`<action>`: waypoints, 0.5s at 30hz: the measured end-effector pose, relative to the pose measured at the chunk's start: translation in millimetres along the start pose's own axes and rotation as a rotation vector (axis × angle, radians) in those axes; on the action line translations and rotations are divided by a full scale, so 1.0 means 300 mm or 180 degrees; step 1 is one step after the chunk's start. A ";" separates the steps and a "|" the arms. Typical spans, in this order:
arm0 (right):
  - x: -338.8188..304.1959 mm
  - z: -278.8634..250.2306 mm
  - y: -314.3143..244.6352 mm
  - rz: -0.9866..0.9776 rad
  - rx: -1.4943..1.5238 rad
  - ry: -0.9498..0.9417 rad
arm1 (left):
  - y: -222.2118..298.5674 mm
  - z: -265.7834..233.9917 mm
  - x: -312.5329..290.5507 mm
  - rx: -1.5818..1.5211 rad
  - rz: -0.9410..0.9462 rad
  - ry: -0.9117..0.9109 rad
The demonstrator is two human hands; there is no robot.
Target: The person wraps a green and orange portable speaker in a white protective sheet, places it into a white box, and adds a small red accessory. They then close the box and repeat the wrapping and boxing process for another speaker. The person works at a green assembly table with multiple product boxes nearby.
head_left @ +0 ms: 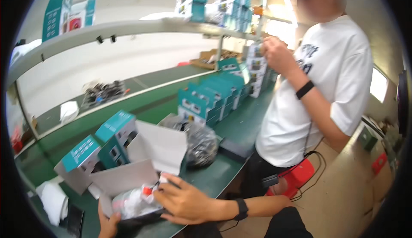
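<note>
An open cardboard box (124, 175) with a pale inside sits at the table's near edge, its flaps raised. Inside lies something wrapped in clear plastic (133, 202), with a red cap-like piece (147, 190) at its upper end. My left hand (109, 226) grips the box's near left wall, thumb on the inner side. Over the box's right side is my right hand (185, 200), its fingers spread and curved at the plastic-wrapped thing and a small white piece (163, 179). Its fingertips are partly blurred, so exact contact is unclear.
Teal-and-white boxes (81, 153) stand behind the open box, beside a clear bag of dark parts (201, 143). More teal cartons (210, 98) line the green table. A co-worker in a white shirt (317, 87) stands at the right near a red stool (300, 178). A shelf (146, 25) runs above.
</note>
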State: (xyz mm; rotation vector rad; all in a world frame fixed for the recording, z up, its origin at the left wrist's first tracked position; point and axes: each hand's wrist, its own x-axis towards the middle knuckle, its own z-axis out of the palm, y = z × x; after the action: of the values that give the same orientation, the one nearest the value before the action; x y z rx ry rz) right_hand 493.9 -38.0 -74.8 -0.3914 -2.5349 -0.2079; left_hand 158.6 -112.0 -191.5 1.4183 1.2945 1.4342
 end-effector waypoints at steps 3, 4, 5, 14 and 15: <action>-0.032 -0.013 -0.006 0.0273 -0.0017 -0.0289 | -0.047 0.036 -0.010 0.0314 -0.0089 0.0210; -0.036 -0.022 -0.005 0.0328 0.0049 -0.0338 | -0.026 0.050 0.003 0.0121 -0.0125 0.0056; -0.036 -0.035 -0.003 0.0328 0.0081 -0.0400 | -0.011 0.063 0.012 -0.0066 -0.0161 -0.0075; -0.033 0.005 0.067 0.0193 0.0146 -0.0346 | -0.032 0.081 0.004 0.0114 -0.0101 0.0125; -0.023 0.008 0.063 0.0131 0.0040 -0.0365 | -0.036 0.069 -0.006 0.0180 -0.0077 0.0164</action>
State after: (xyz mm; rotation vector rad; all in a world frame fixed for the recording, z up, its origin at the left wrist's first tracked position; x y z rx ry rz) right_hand 504.1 -21.1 -79.4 -0.4622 -2.6364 -0.1582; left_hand 177.5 -108.0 -204.6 1.4059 1.3899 1.4367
